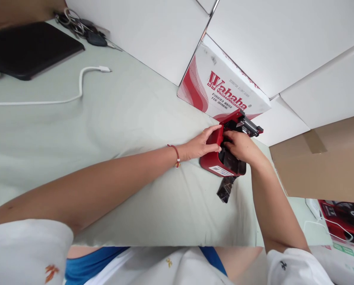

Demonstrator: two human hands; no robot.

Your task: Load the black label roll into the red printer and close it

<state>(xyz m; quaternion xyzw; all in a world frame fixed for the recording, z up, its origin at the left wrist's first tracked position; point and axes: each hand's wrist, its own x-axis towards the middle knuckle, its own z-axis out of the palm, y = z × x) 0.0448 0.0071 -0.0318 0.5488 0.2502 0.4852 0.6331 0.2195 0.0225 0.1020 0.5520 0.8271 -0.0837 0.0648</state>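
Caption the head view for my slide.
Left hand on the red device, right hand at its opening, a Wahaha carton behind.

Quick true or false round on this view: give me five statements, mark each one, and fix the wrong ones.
1. The left hand touches the red machine. True.
2. A bracelet is on the right wrist. False: the red bracelet is on the left wrist.
3. The right hand reaches into the machine. True.
4. Keys lie beside the machine. False: the keys lie near a flat black device.
5. A Wahaha carton stands behind the machine. True.
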